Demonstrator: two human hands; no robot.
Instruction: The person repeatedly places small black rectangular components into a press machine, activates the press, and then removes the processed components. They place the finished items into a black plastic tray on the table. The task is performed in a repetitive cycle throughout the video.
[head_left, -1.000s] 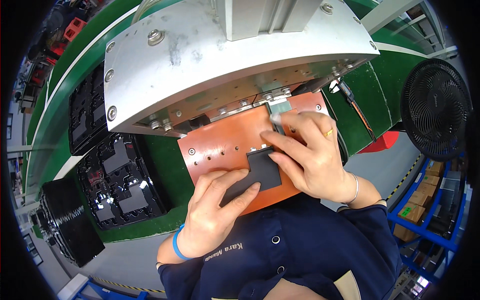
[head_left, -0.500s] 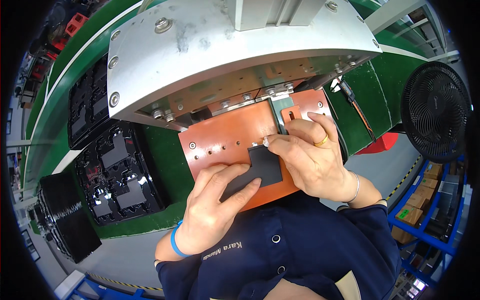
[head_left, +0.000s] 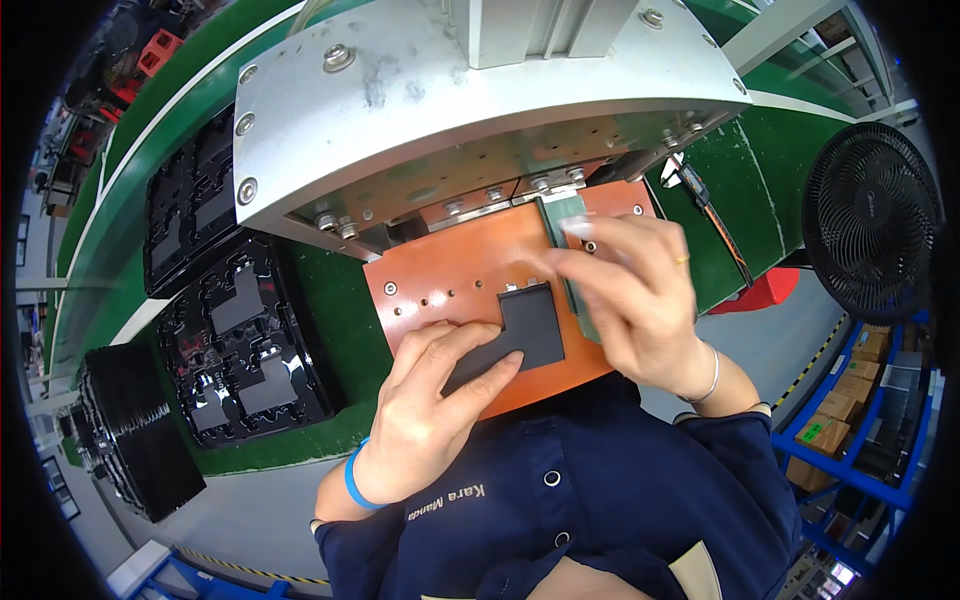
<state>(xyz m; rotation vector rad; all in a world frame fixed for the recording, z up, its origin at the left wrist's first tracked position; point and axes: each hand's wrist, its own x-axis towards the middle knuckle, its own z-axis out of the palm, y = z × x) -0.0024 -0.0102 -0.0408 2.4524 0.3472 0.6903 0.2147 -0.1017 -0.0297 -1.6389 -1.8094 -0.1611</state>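
Note:
A flat black L-shaped piece [head_left: 533,330] with small silvery tabs [head_left: 525,285] along its far edge lies on an orange plate [head_left: 440,270]. My left hand [head_left: 425,400] holds the piece's left part, thumb on the near side and fingers on the far side, which hides some of it. Over the plate's right side hovers my right hand [head_left: 640,300], smeared by motion, near a green bar [head_left: 556,225]. Something pale shows at a right fingertip, too blurred to name. Whether those fingers grip anything is unclear.
A large silver metal press frame [head_left: 450,120] stands over the plate's far edge. Black trays [head_left: 245,340] with grey pieces lie left on the green bench [head_left: 340,350]. A caliper [head_left: 705,205] and a black fan [head_left: 870,225] are at right, with blue shelving [head_left: 850,430] below.
My right hand has drawn away from the tabs, moving right. The left hand keeps its hold on the black piece. The view has shifted slightly.

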